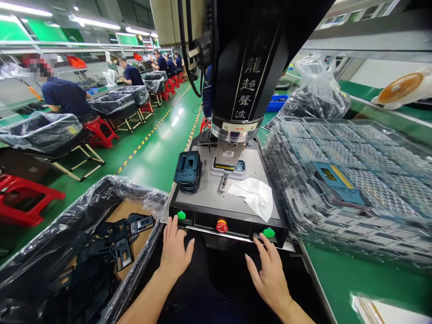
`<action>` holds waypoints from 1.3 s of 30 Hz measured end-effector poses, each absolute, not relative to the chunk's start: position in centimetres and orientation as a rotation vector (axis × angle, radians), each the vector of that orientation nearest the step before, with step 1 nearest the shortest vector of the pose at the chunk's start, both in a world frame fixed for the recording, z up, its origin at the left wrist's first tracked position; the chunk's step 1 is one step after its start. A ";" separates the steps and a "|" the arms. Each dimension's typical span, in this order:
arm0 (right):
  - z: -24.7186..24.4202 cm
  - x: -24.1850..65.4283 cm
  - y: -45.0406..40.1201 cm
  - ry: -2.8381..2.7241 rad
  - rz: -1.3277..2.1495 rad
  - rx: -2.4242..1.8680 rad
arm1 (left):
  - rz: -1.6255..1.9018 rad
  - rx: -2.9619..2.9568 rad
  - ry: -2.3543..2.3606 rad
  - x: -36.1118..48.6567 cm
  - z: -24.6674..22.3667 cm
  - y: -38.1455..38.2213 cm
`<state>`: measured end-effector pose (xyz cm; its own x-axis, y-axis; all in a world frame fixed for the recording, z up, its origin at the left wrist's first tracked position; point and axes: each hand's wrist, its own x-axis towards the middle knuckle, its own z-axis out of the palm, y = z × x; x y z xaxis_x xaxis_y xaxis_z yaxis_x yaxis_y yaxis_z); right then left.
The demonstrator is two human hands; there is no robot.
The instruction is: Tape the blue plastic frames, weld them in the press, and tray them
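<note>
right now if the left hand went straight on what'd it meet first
Likely the machine's front panel, by its left green button; the left hand looks near, though depth is unclear.

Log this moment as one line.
left hand: by left green button; right hand: by right green button; press head: over blue part; white cloth: on machine base
</note>
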<state>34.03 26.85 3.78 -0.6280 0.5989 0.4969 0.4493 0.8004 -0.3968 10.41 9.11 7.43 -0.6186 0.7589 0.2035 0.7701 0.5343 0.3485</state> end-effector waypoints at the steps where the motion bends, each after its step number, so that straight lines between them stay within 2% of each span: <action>1: 3.9 34.0 26.9 -2.347 0.303 -0.750 | -0.640 -1.302 -2.722 10.0 7.3 8.8; 4: 4.8 33.9 27.4 -2.329 0.284 -0.664 | -0.541 -1.080 -2.767 7.8 6.3 7.8; 7: 6.1 33.3 28.4 -2.300 0.277 -0.583 | -0.276 -0.844 -2.957 5.1 4.3 6.4; 11: 8.2 31.6 30.7 -2.256 0.268 -0.525 | -0.046 -0.813 -3.214 2.8 1.7 4.6; 19: 11.9 23.7 38.5 -2.314 0.232 -0.601 | -0.121 -0.856 -3.223 2.6 -0.2 3.5; 24: 13.9 18.8 42.6 -2.485 0.141 -0.811 | -0.191 -0.863 -3.202 2.8 -0.3 3.6; 29: 14.9 16.3 44.0 -2.635 0.064 -0.995 | -0.217 -0.871 -3.191 2.8 -0.4 3.6; 39: 15.1 14.8 45.1 -2.704 0.008 -1.018 | -0.293 -0.865 -3.189 2.7 -0.7 3.7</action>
<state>14.77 45.05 15.11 -0.7241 0.6497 0.2316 0.6483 0.7557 -0.0932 2.75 3.75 -0.74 -0.8495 0.5132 -0.1223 0.4823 0.8494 0.2142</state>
